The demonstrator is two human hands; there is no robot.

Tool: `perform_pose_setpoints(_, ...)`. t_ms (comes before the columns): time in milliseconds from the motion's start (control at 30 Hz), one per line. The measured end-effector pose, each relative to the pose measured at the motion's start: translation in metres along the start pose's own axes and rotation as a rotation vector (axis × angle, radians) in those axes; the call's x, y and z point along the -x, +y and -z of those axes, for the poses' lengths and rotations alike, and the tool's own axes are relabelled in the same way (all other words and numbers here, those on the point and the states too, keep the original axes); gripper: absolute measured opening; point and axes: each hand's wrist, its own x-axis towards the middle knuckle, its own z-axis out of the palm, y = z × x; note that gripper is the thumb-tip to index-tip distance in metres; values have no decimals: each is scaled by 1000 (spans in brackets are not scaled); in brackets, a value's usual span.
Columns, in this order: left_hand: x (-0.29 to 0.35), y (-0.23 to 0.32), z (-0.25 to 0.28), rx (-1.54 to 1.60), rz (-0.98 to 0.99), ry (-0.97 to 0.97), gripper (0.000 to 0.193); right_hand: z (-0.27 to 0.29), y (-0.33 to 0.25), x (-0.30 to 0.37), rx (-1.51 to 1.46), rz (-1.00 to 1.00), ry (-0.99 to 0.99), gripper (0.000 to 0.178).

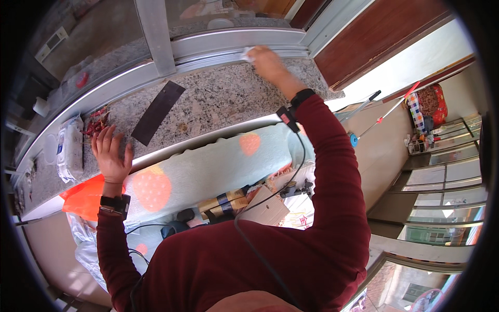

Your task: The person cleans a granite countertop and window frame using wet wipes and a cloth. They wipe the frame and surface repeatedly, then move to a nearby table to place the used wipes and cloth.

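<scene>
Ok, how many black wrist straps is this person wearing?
2: one wrist strap on the left arm by the stone sill, another on the right arm reaching toward the window track. None appear hidden.

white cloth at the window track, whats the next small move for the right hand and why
Probably slide the white cloth a little further along the metal window track. The right hand presses it on the track at the back edge of the granite sill, and the track runs on bare to its left. The left hand lies flat on the sill, bracing.
</scene>
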Motion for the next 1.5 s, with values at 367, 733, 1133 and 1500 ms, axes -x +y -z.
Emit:
perform_pose_setpoints(367, -2, 1, 1, -16, 2, -15, 28, 29, 152, 16, 421, -264, 152, 9)
perform_pose_setpoints(733, -6, 1, 3, -4, 32, -63, 28, 23, 155, 9, 483, -257, -215, 21)
perform_pose_setpoints(1133, -4, 3, 3, 10, 50, -70, 29, 10, 92, 13, 98, -158, 31, 35)
perform_pose_setpoints(1500, -6, 2, 4, 6, 40, -76, 30, 25, 142, 24, 167, -302, -130, 41)
